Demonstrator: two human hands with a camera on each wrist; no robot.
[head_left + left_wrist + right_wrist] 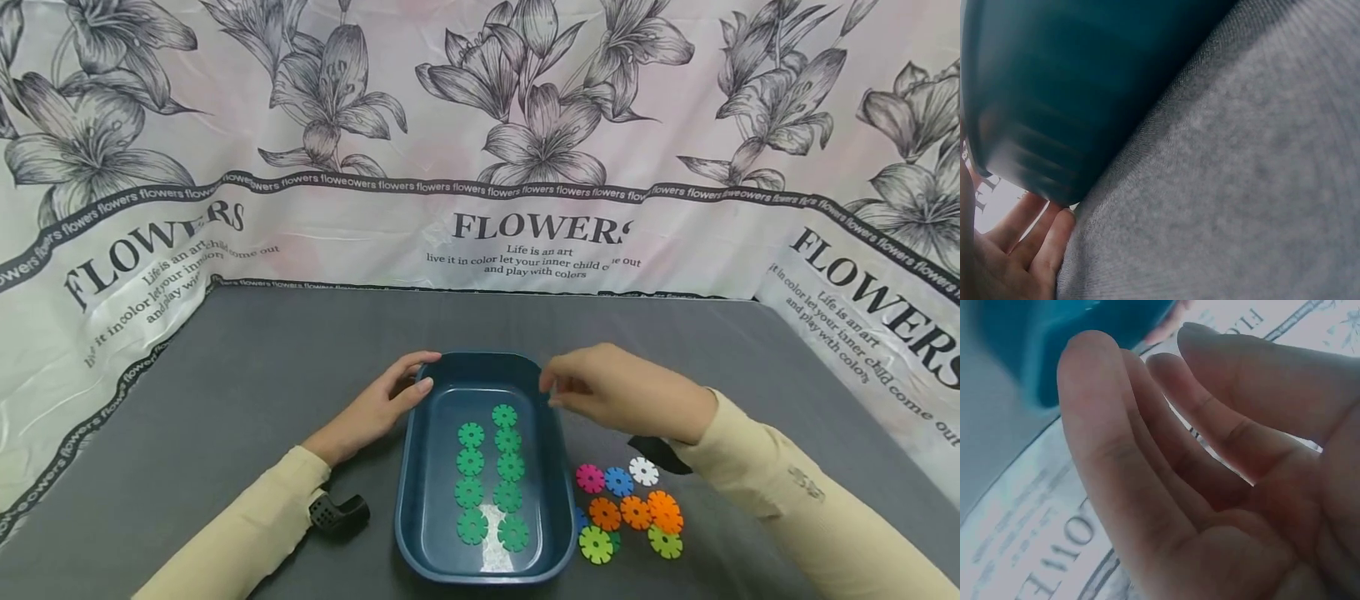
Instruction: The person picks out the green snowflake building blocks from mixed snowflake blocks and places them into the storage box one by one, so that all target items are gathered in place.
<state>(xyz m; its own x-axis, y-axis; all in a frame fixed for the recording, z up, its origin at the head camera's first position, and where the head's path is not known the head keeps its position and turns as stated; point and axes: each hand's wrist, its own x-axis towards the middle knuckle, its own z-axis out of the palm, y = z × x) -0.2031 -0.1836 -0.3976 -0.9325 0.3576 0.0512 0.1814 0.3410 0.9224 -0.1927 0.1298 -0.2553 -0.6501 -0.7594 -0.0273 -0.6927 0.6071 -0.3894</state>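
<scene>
A blue plastic tray lies on the grey cloth. Green notched discs, flower-like in outline, lie inside it in two columns. At the tray's far left corner, my left hand touches the rim, its fingertips against the outer wall in the left wrist view. My right hand hovers by the far right side of the rim. Its fingers bend loosely with nothing between them and the thumb in the right wrist view. Whether it touches the rim I cannot tell.
Right of the tray lies a loose group of notched discs: pink, blue, white, orange and lime green. A floral printed sheet stands along the back and sides of the grey cloth.
</scene>
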